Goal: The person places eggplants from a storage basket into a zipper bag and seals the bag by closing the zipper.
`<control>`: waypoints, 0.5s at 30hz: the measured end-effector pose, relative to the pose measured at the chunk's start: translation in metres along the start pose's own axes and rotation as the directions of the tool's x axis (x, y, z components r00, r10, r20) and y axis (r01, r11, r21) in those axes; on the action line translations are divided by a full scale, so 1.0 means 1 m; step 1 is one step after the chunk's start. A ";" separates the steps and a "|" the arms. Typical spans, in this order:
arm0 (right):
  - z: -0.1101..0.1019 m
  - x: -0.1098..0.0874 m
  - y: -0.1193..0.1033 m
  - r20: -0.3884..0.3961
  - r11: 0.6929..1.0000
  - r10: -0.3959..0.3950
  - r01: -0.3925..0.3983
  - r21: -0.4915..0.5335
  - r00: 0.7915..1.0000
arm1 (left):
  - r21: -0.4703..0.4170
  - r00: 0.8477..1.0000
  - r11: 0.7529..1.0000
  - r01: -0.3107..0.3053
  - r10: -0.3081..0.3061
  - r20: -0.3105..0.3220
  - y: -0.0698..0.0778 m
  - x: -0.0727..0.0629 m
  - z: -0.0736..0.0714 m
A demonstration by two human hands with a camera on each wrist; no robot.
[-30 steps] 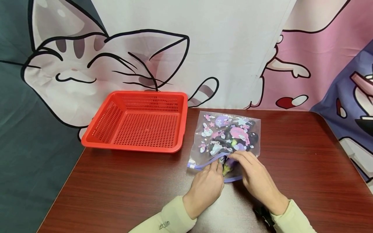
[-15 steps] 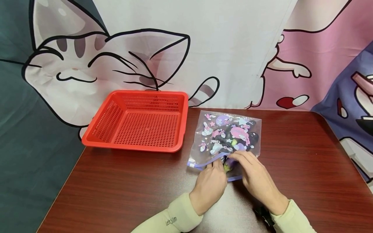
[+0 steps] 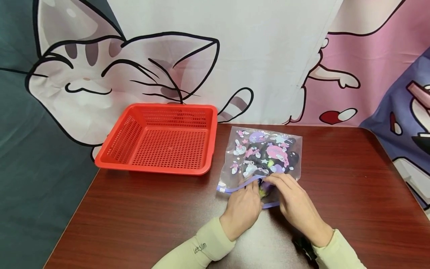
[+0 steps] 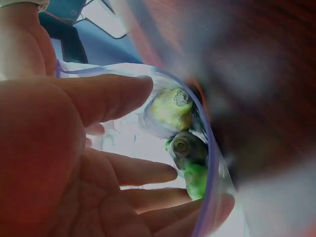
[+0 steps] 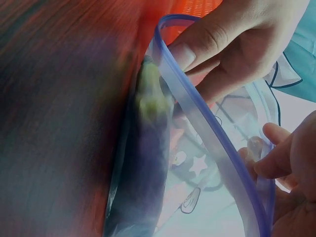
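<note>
A clear zip bag (image 3: 231,164) printed with pink and purple cartoons lies on the table, its purple-edged mouth held apart toward me. My left hand (image 3: 242,209) reaches into that mouth; in the left wrist view its thumb and fingers (image 4: 148,173) are extended and spread. Beside them inside the bag are an eggplant (image 5: 143,158) with a yellow-green cap, a dark round-ended thing (image 4: 190,148) and a bright green piece (image 4: 196,180). My right hand (image 3: 297,203) pinches the upper lip of the bag between thumb and fingers. Other dark contents are partly covered by the print.
A red perforated plastic basket (image 3: 169,149) stands left of the bag at the table's back edge. Beneath everything is a dark red wood-grain table (image 3: 349,186). A cartoon-printed cloth (image 3: 268,56) hangs behind it.
My left hand has shifted forward and slightly right, its fingers going further into the bag. The right hand keeps its hold on the lip in the same place.
</note>
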State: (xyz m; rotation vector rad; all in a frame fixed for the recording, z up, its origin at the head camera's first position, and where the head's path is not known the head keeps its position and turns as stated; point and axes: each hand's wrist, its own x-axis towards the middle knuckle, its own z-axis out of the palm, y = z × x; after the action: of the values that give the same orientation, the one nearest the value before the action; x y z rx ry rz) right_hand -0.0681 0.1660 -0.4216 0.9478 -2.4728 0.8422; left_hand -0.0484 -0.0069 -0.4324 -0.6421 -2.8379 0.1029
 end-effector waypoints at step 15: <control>-0.007 0.003 0.005 -0.034 1.000 0.002 -0.001 0.015 0.999 | -0.019 0.976 0.984 -0.180 0.176 -0.125 -0.017 -0.024 -0.030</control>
State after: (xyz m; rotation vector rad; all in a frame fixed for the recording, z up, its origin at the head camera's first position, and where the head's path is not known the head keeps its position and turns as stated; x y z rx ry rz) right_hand -0.0724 0.1719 -0.4169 0.9286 -2.4418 0.8711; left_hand -0.0279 -0.0323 -0.4064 -0.8775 -2.6642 0.0490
